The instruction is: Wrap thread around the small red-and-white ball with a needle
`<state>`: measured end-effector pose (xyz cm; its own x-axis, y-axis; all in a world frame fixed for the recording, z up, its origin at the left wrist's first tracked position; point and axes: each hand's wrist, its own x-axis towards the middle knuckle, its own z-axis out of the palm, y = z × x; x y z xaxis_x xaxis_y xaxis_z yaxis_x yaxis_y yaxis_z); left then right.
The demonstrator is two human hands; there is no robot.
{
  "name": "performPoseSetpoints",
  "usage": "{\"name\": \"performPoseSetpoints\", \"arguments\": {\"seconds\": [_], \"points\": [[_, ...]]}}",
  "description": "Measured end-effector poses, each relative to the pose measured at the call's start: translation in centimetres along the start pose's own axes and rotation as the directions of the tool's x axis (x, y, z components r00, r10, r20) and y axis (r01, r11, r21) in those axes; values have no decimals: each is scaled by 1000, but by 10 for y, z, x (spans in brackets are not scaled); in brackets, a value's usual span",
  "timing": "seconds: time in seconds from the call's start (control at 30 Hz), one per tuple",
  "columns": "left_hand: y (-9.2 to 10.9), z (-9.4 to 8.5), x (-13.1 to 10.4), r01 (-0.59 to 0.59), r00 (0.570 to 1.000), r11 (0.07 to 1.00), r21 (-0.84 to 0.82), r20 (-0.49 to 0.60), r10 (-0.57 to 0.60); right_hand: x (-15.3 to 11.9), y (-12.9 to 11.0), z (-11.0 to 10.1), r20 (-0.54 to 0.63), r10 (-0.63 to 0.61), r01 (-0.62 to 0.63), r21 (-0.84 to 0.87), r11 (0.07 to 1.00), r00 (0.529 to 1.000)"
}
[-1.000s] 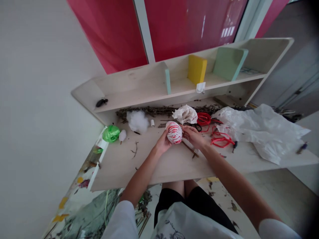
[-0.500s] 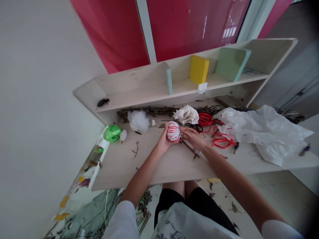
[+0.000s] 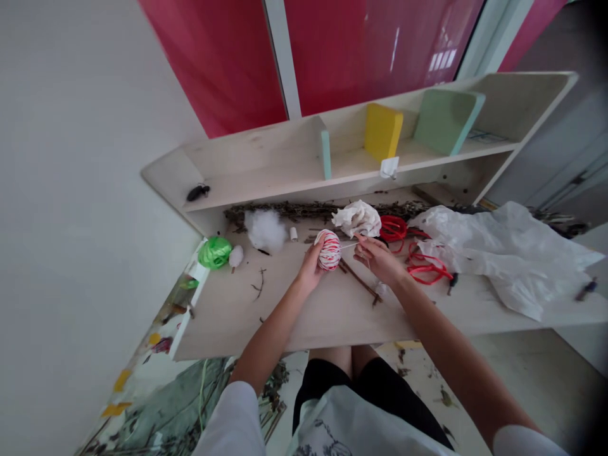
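Note:
A red and white ball wound with string (image 3: 329, 251) is held above the desk by my left hand (image 3: 312, 263), whose fingers wrap its left side. My right hand (image 3: 375, 256) is to the right of the ball, fingers pinched on a white string (image 3: 349, 245) that runs taut to the ball. Below the hands, a thin brown twig (image 3: 360, 282) lies on the desk. Just behind them is a crumpled white paper (image 3: 357, 218). Red cord (image 3: 393, 228) lies in loops to the right, partly behind my right hand.
White fluff (image 3: 265, 230), a small white spool (image 3: 293, 234) and a green ball of twine (image 3: 215, 253) are on the left. A translucent plastic bag (image 3: 503, 253) spreads over the right side. Dry branches (image 3: 304, 209) line the back under the shelf (image 3: 266, 180).
My right hand has drawn away from the ball to the right, and a length of white string now stretches between them. My left hand still holds the ball.

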<state>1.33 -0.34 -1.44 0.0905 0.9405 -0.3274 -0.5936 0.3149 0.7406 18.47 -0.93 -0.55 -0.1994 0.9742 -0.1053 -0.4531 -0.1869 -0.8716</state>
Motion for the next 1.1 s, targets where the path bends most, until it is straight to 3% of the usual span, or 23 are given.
{"name": "performPoseSetpoints", "arguments": {"seconds": [0.17, 0.37, 0.47, 0.7, 0.9, 1.1], "points": [[-2, 0, -2, 40, 994, 999, -23, 105, -37, 4, 6, -3, 3, -1, 1, -12, 1000, 1000], [2, -1, -5, 249, 957, 966, -66, 168, -235, 9, 20, -5, 79, 20, -15, -67, 998, 997], [8, -3, -4, 302, 932, 951, -73, 231, -278, 11, 25, -6, 118, 24, -11, -112, 994, 993], [5, -7, -7, 239, 929, 970, -49, 303, -214, 14, 30, -10, 119, -36, 53, -145, 988, 992], [3, -9, -2, 194, 959, 981, -25, 216, -184, 11, 23, -6, 51, 10, -7, -63, 998, 999], [15, -12, 3, 237, 954, 965, -112, 216, -209, 4, 4, -4, -30, 36, -34, 43, 998, 999]]}}
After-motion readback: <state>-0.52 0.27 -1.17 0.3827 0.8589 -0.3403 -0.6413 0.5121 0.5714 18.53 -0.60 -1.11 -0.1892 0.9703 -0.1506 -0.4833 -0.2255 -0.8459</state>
